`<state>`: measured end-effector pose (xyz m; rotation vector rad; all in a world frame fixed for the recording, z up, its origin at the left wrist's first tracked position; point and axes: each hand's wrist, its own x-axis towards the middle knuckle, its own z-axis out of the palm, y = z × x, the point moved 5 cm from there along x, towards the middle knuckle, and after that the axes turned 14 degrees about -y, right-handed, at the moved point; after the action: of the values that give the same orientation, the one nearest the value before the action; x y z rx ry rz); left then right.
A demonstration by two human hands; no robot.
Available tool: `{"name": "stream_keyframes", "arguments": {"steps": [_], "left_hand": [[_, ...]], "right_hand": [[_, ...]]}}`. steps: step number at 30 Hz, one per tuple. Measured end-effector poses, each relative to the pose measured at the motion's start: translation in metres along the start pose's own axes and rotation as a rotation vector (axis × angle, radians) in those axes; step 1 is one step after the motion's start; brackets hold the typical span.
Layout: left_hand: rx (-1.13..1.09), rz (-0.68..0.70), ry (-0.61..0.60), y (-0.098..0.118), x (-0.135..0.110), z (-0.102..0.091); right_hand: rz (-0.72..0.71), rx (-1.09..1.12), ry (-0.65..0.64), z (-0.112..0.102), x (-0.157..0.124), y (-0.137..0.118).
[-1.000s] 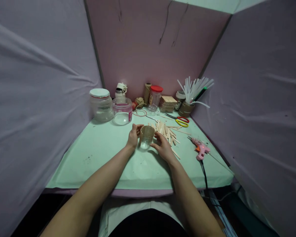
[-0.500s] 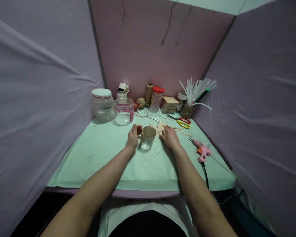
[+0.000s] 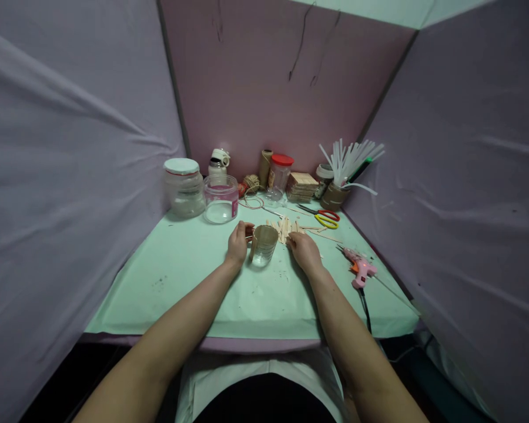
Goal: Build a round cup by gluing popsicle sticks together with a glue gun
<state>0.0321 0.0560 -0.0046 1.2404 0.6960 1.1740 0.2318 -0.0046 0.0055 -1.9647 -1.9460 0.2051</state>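
A clear cup (image 3: 263,247) with a brownish band round its upper part and left side stands slightly tilted in view on the table. Just left of its rim is my left hand (image 3: 238,244), fingers curled; a small pale piece shows at the fingertips, too small to name. Right of the cup, my right hand (image 3: 305,251) has its fingers drawn together at the near side of a loose pile of wooden craft sticks (image 3: 283,228). Its fingertips touch the sticks, and my hand hides part of the pile.
A pink glue gun (image 3: 361,269) lies at the right with its cord off the front edge. Red-and-yellow scissors (image 3: 326,218) lie behind the sticks. Along the back stand a lidded jar (image 3: 184,191), an open tub (image 3: 221,202), a red-lidded jar (image 3: 278,179) and a pot of glue sticks (image 3: 334,197).
My right hand has drawn slightly down toward me at the pile, its fingers closer together, and more sticks show behind it. My left hand and the cup look nearly unchanged.
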Motion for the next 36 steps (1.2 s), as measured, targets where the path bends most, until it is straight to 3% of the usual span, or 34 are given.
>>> {"name": "stream_keyframes", "arguments": {"steps": [8,13,15,17,19,20,24,26,31,36], "left_hand": [[-0.009,0.003,0.01,0.002,0.0,-0.001],[0.089,0.135,0.078,0.02,0.0,-0.011],[0.211,0.263,0.136,0.036,-0.008,-0.014],[0.35,0.391,0.156,0.053,-0.023,-0.012],[0.416,0.437,0.124,0.062,-0.042,-0.005],[0.42,0.428,0.078,0.063,-0.052,0.0],[0.307,0.276,-0.293,0.048,-0.078,0.025],[0.203,0.155,-0.346,0.036,-0.082,0.028],[0.181,0.051,-0.367,0.024,-0.08,0.026],[0.058,-0.019,-0.372,0.023,-0.082,0.025]], "right_hand": [[0.239,0.23,0.255,-0.016,-0.011,0.033],[0.332,0.449,0.459,-0.027,-0.017,0.047],[0.328,0.618,0.526,-0.029,-0.022,0.045],[0.296,1.008,0.555,-0.024,-0.031,0.04],[0.235,1.527,0.457,-0.01,-0.043,0.025],[0.217,1.684,0.363,-0.003,-0.05,0.013],[0.235,1.913,-0.037,0.027,-0.085,-0.036],[0.249,1.954,-0.141,0.039,-0.096,-0.053],[0.308,2.026,-0.184,0.055,-0.101,-0.067],[0.309,2.078,-0.16,0.057,-0.102,-0.069]]}}
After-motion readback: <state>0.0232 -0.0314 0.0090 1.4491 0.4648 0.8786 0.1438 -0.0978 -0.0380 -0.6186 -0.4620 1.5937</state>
